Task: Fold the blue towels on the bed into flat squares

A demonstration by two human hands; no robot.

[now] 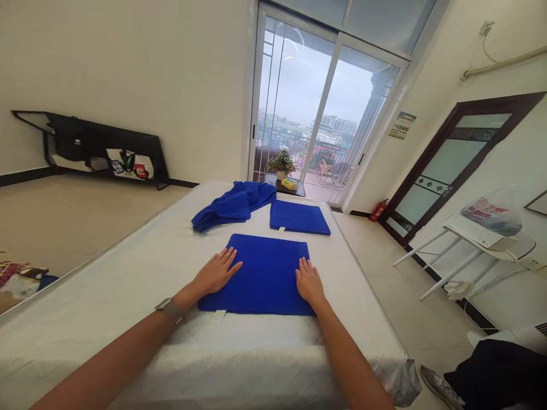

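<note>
A blue cloth cover (265,279), flat and rectangular with a white tag (219,316) at its near edge, lies on the white-covered bed (239,364). On its left edge rests my left hand (217,270), palm down, fingers stretched out. My right hand (310,282) lies flat on the right edge, fingers pointing away from me. Beyond it, to the right, is a second flat blue cover (299,217) with a small tag. A rumpled heap of blue cloth (235,204) sits at the far left of that one.
Past the bed's far end stands a small dark table with a potted plant (282,164) and a yellow packet (289,184). A white stool (478,233) bears a plastic bag (493,210). A person's shoe (440,386) shows at the lower right.
</note>
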